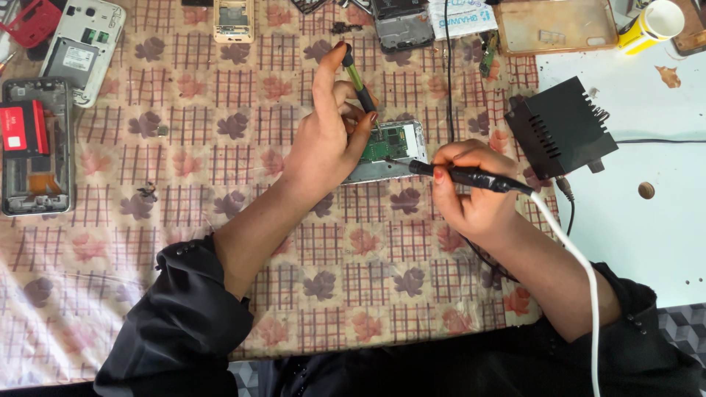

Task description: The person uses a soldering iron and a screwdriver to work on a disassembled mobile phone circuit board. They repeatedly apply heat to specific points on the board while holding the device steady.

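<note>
The left hand [323, 140] grips a screwdriver [358, 81] above the opened phone [390, 151]. The right hand [471, 192], fingers clamped on a soldering iron [471, 176], touches its tip to the board; steadiness matters next.

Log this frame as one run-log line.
left hand: holds screwdriver | right hand: holds soldering iron, tip on opened phone | surface: patterned cloth

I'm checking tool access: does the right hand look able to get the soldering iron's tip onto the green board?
Probably yes: the right hand holds the soldering iron, its tip at the green board, beside the left hand.
</note>
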